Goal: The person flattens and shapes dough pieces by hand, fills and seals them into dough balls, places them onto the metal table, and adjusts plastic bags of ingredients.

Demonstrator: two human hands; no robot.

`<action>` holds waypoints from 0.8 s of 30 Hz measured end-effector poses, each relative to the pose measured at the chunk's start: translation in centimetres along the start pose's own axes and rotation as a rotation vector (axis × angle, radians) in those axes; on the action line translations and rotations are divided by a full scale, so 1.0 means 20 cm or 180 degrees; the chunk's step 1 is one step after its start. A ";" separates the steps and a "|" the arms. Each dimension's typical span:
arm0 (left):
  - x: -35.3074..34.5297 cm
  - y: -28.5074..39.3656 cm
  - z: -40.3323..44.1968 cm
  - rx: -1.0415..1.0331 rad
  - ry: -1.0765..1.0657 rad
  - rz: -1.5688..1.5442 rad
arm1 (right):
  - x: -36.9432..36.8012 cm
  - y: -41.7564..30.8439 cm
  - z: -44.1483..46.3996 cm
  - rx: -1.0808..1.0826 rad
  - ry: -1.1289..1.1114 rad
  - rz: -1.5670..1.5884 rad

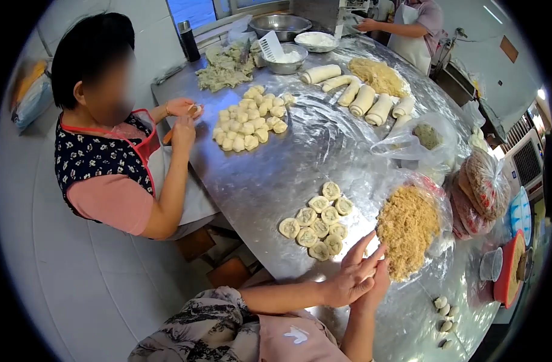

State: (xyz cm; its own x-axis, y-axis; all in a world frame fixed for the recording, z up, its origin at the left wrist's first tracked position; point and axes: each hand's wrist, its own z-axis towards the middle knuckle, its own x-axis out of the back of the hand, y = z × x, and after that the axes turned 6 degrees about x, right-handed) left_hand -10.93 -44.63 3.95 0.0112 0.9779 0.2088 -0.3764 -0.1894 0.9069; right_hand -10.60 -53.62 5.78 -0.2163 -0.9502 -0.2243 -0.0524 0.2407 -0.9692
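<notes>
Pink apron [297, 339] and patterned sleeve [209, 326] nearest. Just short of the crumbly mound [410, 232], left hand [349, 283] and right hand [375, 288] meet; left fingers loosely spread, right fingers largely masked. Cannot tell whether a piece sits between them. Dough rounds [319, 227] left of the mound, flat on the counter [246, 196], greenish centres facing up; circular, so no long axis. Mound's own length runs away from the hands. Judgement: step looks like shaping or filling one more round; next move would call for a gentle pinch, then a flat release beside the cluster. Farther left of mound: dough balls [247, 127], near a co-worker's hands [182, 134]. Beyond mound: dough rolls [363, 101], axes mixed.
</notes>
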 end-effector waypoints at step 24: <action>0.00 -0.02 0.08 0.2099 0.0798 -0.2110 | -0.04 0.07 -0.01 0.0512 -0.0280 0.0141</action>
State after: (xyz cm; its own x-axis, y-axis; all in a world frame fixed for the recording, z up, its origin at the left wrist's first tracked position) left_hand -9.20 -44.65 4.13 -0.1925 0.8802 -0.4338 0.2315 0.4704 0.8516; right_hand -10.67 -52.45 4.66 -0.1285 -0.9548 -0.2681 0.1135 0.2544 -0.9604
